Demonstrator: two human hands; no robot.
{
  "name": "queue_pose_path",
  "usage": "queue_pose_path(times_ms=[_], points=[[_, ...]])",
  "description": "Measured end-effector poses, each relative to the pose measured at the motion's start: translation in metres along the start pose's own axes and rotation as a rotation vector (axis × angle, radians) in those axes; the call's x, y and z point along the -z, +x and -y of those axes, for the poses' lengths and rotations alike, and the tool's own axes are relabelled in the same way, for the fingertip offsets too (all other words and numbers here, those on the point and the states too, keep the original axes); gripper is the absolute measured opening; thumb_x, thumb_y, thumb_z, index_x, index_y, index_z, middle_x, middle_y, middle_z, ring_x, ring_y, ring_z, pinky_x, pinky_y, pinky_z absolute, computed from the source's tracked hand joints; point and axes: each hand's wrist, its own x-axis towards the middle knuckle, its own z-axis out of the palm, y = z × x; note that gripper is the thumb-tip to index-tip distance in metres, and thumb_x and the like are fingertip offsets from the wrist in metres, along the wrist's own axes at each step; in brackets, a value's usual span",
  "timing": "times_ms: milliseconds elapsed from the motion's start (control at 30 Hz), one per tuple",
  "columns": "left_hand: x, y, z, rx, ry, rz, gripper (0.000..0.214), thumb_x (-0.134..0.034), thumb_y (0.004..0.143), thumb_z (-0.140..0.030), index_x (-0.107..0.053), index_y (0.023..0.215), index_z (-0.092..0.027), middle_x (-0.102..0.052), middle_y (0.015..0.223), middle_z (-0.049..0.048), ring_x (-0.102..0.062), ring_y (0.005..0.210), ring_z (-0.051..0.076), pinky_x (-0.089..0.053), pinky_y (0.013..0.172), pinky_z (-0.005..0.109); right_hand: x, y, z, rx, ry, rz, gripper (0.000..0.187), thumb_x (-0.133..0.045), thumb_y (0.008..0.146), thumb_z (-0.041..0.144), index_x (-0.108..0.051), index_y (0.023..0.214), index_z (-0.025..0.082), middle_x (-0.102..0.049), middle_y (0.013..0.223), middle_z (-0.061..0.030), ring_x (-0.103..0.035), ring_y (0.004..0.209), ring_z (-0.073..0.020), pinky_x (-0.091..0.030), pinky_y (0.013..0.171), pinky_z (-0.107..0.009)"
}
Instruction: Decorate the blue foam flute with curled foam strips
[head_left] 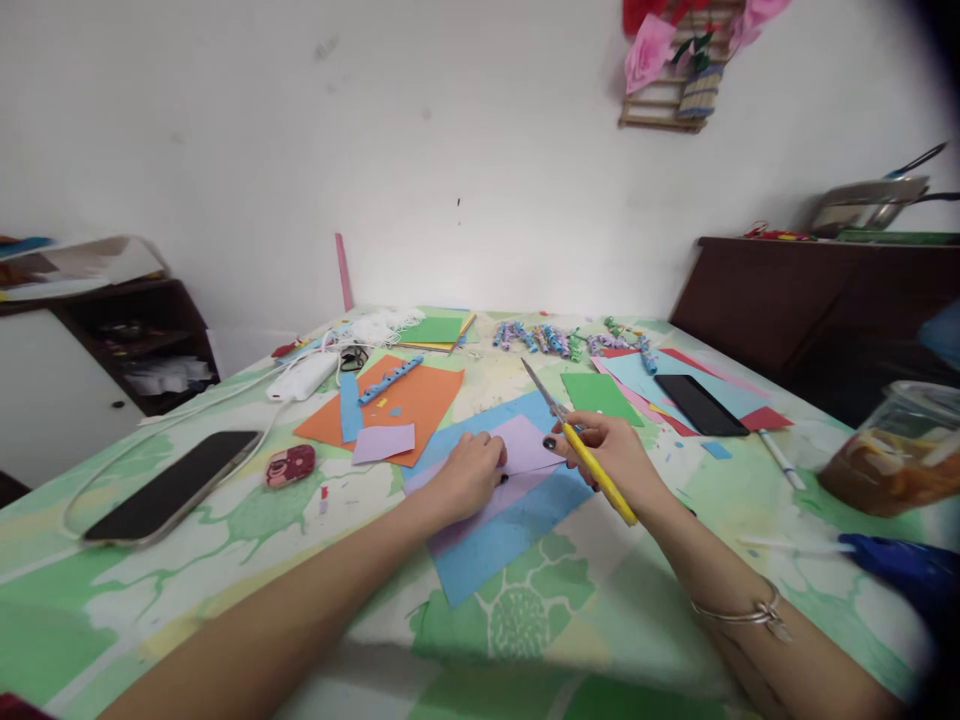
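My left hand (472, 475), its fingers curled and closed, holds a purple paper (529, 440) down on the table. Under it lies a larger blue sheet (480, 575). In my right hand (611, 455) is a pair of scissors (600, 475) with yellow handles, the blades pointing up and away to the left. The thumb of that hand is beside the purple paper's right edge; whether it touches the paper I cannot tell. To the left, an orange sheet (442, 395) carries a small purple piece (384, 441), a blue strip (350, 408) and a rolled blue paper stick (391, 380).
Phones lie at the left (176, 485) and right (701, 403). A white power strip (304, 375) trails cables. Curled paper pieces (551, 340) line the back. A green sheet (600, 395), a pen (782, 460), a plastic cup (900, 450) and a blue glue gun (900, 565) occupy the right.
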Motion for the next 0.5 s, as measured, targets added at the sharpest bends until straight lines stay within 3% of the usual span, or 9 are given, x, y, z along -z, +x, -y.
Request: queue_pose_path(times_ms=[200,300,500], points=[[0.003,0.002,0.002,0.027,-0.201,0.000,0.013,-0.053,0.070,-0.006,-0.056,0.077,-0.016,-0.060,0.081,0.0060,-0.052,0.078,0.020,-0.039,0.069,0.030,0.000,0.000,0.001,-0.028,0.054,0.000,0.033,-0.075,0.060,0.042,-0.065,0.081,0.018,-0.053,0.051,0.0022,-0.041,0.038,-0.0085,-0.030,0.036,-0.022],[0.007,0.004,0.006,0.034,-0.359,-0.016,0.006,-0.058,0.069,-0.012,-0.059,0.072,-0.017,-0.060,0.070,0.0011,-0.052,0.066,0.015,-0.037,0.060,0.026,-0.004,-0.001,0.003,-0.041,0.174,-0.018,0.040,-0.078,0.055,0.037,-0.063,0.086,0.018,-0.055,0.054,0.0026,-0.042,0.039,-0.0083,-0.034,0.037,-0.022],[0.010,0.007,0.011,0.291,-1.153,-0.227,0.020,-0.073,0.060,-0.029,-0.070,0.074,-0.015,-0.061,0.063,0.0001,-0.047,0.052,0.009,-0.031,0.050,0.023,-0.012,-0.004,0.008,0.089,0.493,-0.078,0.045,-0.080,0.053,0.029,-0.056,0.089,0.022,-0.061,0.067,0.0025,-0.054,0.055,-0.0115,-0.042,0.045,-0.021]])
